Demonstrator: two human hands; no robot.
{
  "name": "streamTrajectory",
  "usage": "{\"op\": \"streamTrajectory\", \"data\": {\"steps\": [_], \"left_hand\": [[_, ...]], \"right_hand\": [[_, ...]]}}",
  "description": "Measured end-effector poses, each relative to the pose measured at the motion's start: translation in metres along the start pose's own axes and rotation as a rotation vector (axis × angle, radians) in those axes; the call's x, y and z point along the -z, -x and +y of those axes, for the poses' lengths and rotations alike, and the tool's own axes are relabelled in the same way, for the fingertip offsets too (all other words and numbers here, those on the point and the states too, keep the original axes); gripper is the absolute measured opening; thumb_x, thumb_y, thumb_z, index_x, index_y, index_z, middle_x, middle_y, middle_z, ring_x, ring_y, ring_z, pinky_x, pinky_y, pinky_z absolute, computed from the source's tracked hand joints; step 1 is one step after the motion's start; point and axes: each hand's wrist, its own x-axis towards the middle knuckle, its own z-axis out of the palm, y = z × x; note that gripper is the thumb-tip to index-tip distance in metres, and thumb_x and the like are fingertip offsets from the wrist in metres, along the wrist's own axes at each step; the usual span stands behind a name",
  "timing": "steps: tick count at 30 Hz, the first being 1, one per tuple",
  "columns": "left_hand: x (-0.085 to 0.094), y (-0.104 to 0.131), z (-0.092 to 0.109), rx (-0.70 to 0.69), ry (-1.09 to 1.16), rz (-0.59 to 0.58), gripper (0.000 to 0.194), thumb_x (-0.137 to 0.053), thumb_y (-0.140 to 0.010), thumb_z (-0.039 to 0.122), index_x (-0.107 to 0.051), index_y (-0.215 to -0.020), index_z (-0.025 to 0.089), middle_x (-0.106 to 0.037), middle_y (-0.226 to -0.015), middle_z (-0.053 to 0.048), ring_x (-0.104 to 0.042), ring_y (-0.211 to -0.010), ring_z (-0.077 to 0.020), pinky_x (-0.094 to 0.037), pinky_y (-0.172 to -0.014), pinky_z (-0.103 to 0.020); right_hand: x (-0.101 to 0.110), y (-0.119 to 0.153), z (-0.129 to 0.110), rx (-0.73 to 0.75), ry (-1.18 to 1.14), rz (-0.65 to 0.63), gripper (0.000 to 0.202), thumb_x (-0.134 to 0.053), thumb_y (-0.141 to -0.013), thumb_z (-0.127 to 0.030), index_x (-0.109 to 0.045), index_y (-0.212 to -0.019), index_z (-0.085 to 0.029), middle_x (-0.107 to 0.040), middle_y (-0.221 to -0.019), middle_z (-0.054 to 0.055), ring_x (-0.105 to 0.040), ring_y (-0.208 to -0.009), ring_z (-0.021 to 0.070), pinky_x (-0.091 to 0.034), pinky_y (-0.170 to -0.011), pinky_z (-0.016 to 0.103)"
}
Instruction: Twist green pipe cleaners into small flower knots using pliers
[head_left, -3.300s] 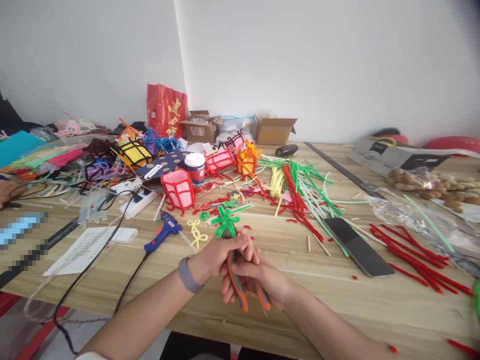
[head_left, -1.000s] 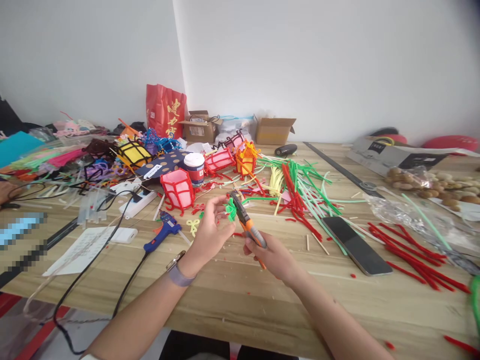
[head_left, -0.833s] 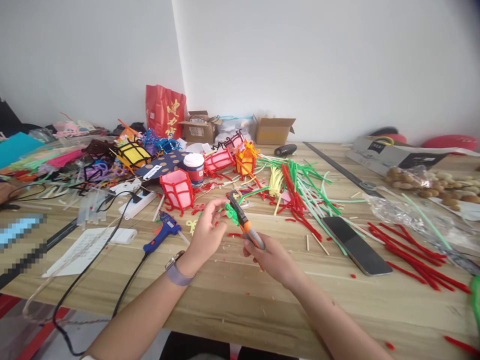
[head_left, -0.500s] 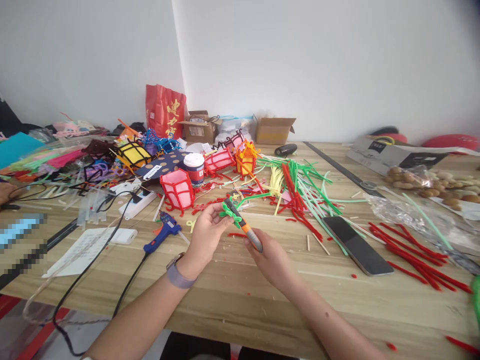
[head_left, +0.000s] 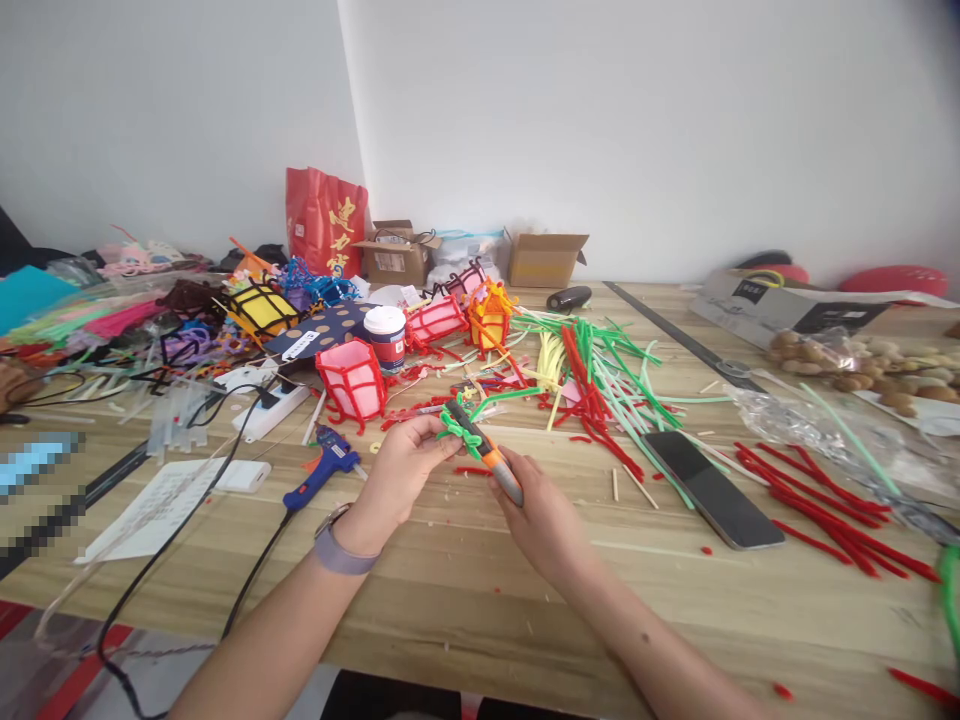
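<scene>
My left hand (head_left: 411, 462) is closed, pinching a green pipe-cleaner shape (head_left: 461, 428) above the wooden table. One green strand of it sticks out to the right. Wrapped round the grey and orange handles of pliers (head_left: 499, 468) is my right hand (head_left: 541, 515). The dark head of the pliers lies against the green loops, and whether its jaws grip a strand is too small to tell. A blue glue gun (head_left: 324, 468) lies left of my left hand.
Red lanterns (head_left: 351, 380), a paper cup (head_left: 386, 338) and piled pipe cleaners (head_left: 592, 370) stand behind my hands. A phone (head_left: 712, 490) and red pipe cleaners (head_left: 832, 510) lie right. Cables cross the left side. Another person's hand (head_left: 13, 385) shows at the far left.
My left hand has shifted slightly left and down, and the green loops are turned a little against the pliers. The whole view has moved slightly.
</scene>
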Motion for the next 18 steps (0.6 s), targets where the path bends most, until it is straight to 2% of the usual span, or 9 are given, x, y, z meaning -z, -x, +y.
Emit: {"op": "streamTrajectory", "data": {"steps": [6, 9, 11, 14, 18], "left_hand": [[-0.006, 0.001, 0.001, -0.042, 0.122, 0.005, 0.019, -0.073, -0.065, 0.027, -0.069, -0.080, 0.017, -0.067, -0.080, -0.002, -0.058, -0.076, -0.0146, -0.045, -0.072, -0.026], [-0.008, 0.002, 0.002, 0.005, 0.218, -0.021, 0.021, -0.076, -0.060, 0.030, -0.067, -0.075, 0.017, -0.064, -0.075, -0.001, -0.056, -0.070, -0.0136, -0.045, -0.068, -0.026], [-0.007, 0.002, 0.002, 0.029, 0.221, -0.029, 0.022, -0.077, -0.059, 0.033, -0.066, -0.071, 0.017, -0.061, -0.071, -0.001, -0.054, -0.066, -0.0130, -0.045, -0.065, -0.026], [-0.002, 0.001, 0.003, -0.027, 0.112, -0.022, 0.022, -0.074, -0.064, 0.035, -0.067, -0.073, 0.016, -0.062, -0.072, -0.002, -0.055, -0.068, -0.0140, -0.046, -0.066, -0.026], [0.006, 0.004, 0.009, -0.253, -0.277, 0.008, 0.014, -0.066, -0.075, 0.030, -0.069, -0.082, 0.018, -0.065, -0.085, -0.005, -0.058, -0.082, -0.0183, -0.046, -0.073, -0.028]], "right_hand": [[0.000, -0.001, 0.000, 0.084, -0.102, 0.049, 0.038, -0.047, -0.089, -0.024, -0.050, -0.127, -0.022, -0.057, -0.114, 0.011, -0.055, -0.104, 0.0242, -0.041, -0.090, 0.034], [0.004, -0.001, -0.004, 0.163, -0.212, -0.028, 0.027, -0.044, -0.090, -0.026, -0.057, -0.113, -0.021, -0.060, -0.102, 0.008, -0.055, -0.095, 0.0215, -0.042, -0.085, 0.032], [0.006, -0.001, -0.006, 0.165, -0.266, -0.088, 0.021, -0.044, -0.090, -0.028, -0.059, -0.103, -0.021, -0.061, -0.093, 0.005, -0.055, -0.087, 0.0197, -0.043, -0.079, 0.030], [0.008, 0.000, -0.008, 0.127, -0.305, -0.135, 0.021, -0.044, -0.090, -0.030, -0.059, -0.100, -0.021, -0.059, -0.084, 0.002, -0.053, -0.078, 0.0173, -0.043, -0.072, 0.028], [0.007, 0.000, -0.006, 0.094, -0.330, -0.188, 0.024, -0.043, -0.090, -0.034, -0.059, -0.097, -0.018, -0.057, -0.077, 0.001, -0.050, -0.070, 0.0150, -0.041, -0.067, 0.026]]}}
